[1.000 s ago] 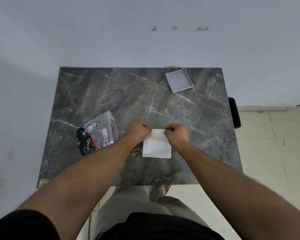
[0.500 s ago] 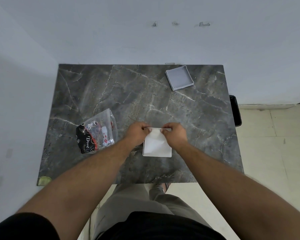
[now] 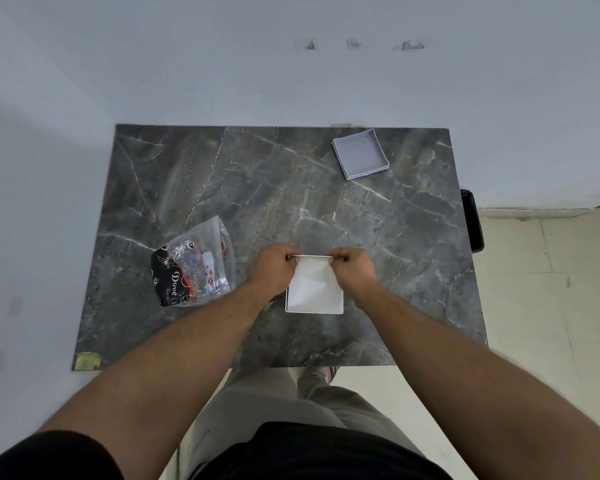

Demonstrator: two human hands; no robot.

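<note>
A white square box (image 3: pixel 314 294) lies on the dark marble table (image 3: pixel 291 188) near its front edge. My left hand (image 3: pixel 272 270) pinches the far left corner of a thin white flap at the box's far side. At the far right corner of that flap my right hand (image 3: pixel 354 268) pinches it too. The flap's far edge is raised off the table between the two hands. What lies under the flap is hidden.
A clear plastic bag (image 3: pixel 194 266) with black and red print lies left of my hands. A grey square tray (image 3: pixel 360 154) sits at the far right of the table. A black object (image 3: pixel 473 220) stands beside the table's right edge. Walls close the far and left sides.
Both hands have lifted the far edge of the white flap and drawn it taut between them. The bag and tray have not moved.
</note>
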